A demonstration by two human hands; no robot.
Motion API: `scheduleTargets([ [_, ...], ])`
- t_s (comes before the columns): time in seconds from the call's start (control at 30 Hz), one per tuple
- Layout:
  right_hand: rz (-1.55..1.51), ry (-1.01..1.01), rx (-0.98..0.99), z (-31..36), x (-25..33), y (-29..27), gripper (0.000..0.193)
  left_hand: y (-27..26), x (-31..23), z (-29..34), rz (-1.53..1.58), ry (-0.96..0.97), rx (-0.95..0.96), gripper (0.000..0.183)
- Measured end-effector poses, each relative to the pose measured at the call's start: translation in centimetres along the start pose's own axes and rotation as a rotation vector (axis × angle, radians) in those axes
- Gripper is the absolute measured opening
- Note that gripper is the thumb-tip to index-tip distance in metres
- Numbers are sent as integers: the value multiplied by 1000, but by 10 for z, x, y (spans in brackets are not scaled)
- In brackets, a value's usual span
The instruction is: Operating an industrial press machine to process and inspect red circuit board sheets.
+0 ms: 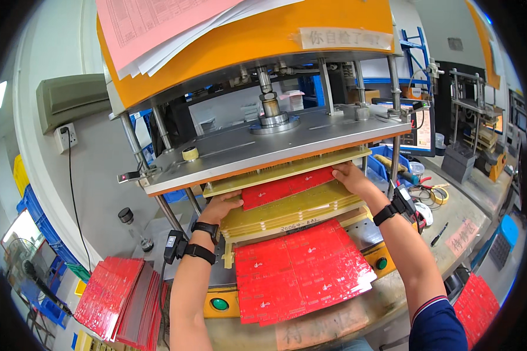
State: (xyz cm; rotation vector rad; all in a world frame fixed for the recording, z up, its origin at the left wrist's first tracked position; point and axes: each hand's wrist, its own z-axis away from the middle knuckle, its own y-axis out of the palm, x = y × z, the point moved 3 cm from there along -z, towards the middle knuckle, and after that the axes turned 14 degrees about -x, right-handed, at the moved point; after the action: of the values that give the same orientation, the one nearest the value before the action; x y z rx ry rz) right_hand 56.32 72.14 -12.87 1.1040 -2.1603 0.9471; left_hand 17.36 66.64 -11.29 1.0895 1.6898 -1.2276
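A red circuit board panel (290, 186) lies on the yellow layered test fixture (257, 221), beneath the fixture's pinned upper plate. My left hand (223, 206) is closed at the panel's left end, with its fingertips against the edge. At the far right end my right hand (351, 177) grips the panel's other edge; part of its fingers is hidden behind the board. Nearer to me, a stack of red circuit board panels (304, 272) rests in front of the fixture, its top sheets slightly fanned at the right.
The press's grey plate (216, 151) hangs above both hands, between metal posts. Green buttons (219, 304) (382, 263) sit on its front base. More red panels (114, 295) stand at left and lower right (477, 304). A pen (440, 234) and cables lie on the right bench.
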Motion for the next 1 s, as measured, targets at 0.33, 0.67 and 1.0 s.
scheduleTargets([
  [0.33, -52, -3, -11, 9, 10, -7, 33, 4, 9, -4, 9, -32, 61, 44],
  [0.67, 87, 23, 37, 2, -6, -2, 32, 4, 17, -9, -53, 17, 24, 39],
  [1.0, 448, -167, -15, 13, 10, 0, 38, 2, 15, -4, -172, 93, -18, 47],
])
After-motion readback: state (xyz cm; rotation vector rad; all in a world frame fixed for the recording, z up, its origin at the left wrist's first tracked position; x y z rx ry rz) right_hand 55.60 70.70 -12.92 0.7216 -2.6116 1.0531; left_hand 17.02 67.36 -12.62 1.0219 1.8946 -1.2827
